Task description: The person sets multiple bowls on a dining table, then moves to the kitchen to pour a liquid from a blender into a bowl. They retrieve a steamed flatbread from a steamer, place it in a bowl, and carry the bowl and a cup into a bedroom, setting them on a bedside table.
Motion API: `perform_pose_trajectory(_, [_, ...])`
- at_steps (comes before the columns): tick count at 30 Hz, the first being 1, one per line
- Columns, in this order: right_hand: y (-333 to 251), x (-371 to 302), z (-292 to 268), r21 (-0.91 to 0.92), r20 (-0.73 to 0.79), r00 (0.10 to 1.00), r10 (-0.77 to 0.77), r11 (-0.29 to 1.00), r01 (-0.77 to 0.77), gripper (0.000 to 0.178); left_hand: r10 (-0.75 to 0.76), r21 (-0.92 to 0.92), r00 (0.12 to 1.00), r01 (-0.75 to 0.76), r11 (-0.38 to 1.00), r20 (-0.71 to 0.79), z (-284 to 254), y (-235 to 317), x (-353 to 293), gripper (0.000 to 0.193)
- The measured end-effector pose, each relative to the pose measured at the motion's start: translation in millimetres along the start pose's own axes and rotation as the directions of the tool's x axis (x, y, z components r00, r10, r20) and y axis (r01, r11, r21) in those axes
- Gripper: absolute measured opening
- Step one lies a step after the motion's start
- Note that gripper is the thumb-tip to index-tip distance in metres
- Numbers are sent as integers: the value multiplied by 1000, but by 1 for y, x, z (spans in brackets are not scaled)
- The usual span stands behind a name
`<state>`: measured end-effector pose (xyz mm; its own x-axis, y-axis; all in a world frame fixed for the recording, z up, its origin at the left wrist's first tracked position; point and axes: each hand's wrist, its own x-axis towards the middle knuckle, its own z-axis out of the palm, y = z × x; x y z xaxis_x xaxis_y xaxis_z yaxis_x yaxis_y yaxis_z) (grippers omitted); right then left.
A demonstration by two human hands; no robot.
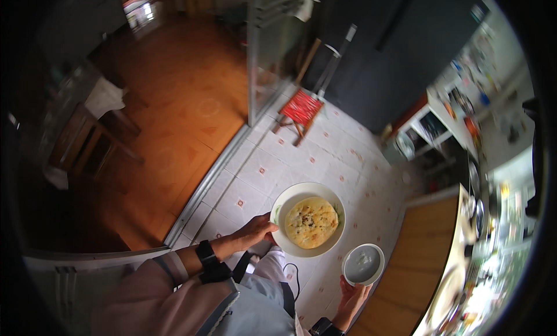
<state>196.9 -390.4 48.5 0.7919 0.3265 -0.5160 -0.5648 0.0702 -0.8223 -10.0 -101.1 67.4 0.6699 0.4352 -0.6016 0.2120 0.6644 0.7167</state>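
Note:
My left hand (pixel 255 231) grips the left rim of a wide white plate (pixel 278 234), thumb on top and fingers underneath. On the plate lies a round, golden-brown flatbread (pixel 312 222) with darker toasted spots in its middle. Lower and to the right, my right hand (pixel 353 295) is closed round the near side of a small white bowl (pixel 378 273). Its inside looks grey, with a few pale reflections or bits that I cannot make out. Both dishes are held above the tiled floor, apart from each other.
A red-seated folding stool (pixel 301 108) stands on the white tiles ahead. A sliding-door track (pixel 209 188) separates them from the orange-brown floor, where a wooden chair (pixel 93 142) stands at left. On the right runs a wood-fronted counter (pixel 415 249) with cookware, and a shelf unit (pixel 432 127) beyond.

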Motion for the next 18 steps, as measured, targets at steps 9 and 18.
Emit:
perform_pose_trajectory(9, [-55, 224, 247, -300, 543, 805, 241, 950, -82, 52, 211, -209, 821, -368, 906, -530, -56, 78, 64, 47])
perform_pose_trajectory(18, [33, 282, 556, -489, 799, 390, 457, 872, -20, 59, 247, -132, 434, -677, 724, -867, -200, 150, 47, 47])
